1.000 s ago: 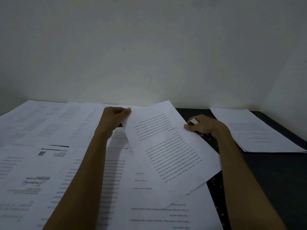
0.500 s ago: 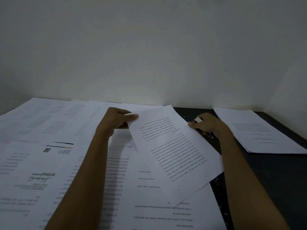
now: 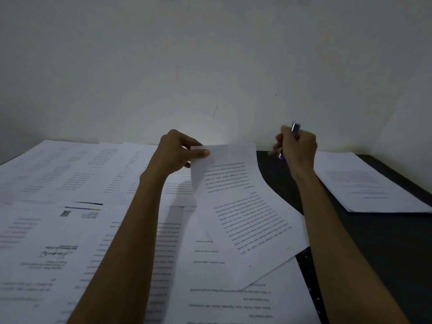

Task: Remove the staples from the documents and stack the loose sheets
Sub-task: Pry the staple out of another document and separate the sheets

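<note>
**White pages pinched in your left hand point(image 3: 180, 152), a tool in your right hand point(image 3: 298, 148)**

From the head camera, your left hand is raised above the desk with thumb and fingers closed on the far left corner of a printed document point(image 3: 243, 206). That corner is lifted. The page curves down from your grip, and its near end rests on other paper. The print reads upside down to you. A second layer shows along its left edge under your hand; whether a staple joins them is too small to tell.

Your right hand is held up beside the document's far right corner, apart from it. Its fingers are curled tight round a slim tool point(image 3: 295, 130). A silver tip sticks out above the fist and a purple part shows below.

Spread sheets point(image 3: 70, 183) cover the left and middle of the dark table point(image 3: 385, 242), overlapping one another, some with columns of text and one with a signature. Both your forearms reach out over them.

On the far right of the table a neat stack of sheets point(image 3: 369, 181) lies flat, well apart from the held document. Small pale specks point(image 3: 313, 293) dot the dark surface near your right forearm; what they are cannot be told. A plain pale wall point(image 3: 210, 54) stands behind the table.
</note>
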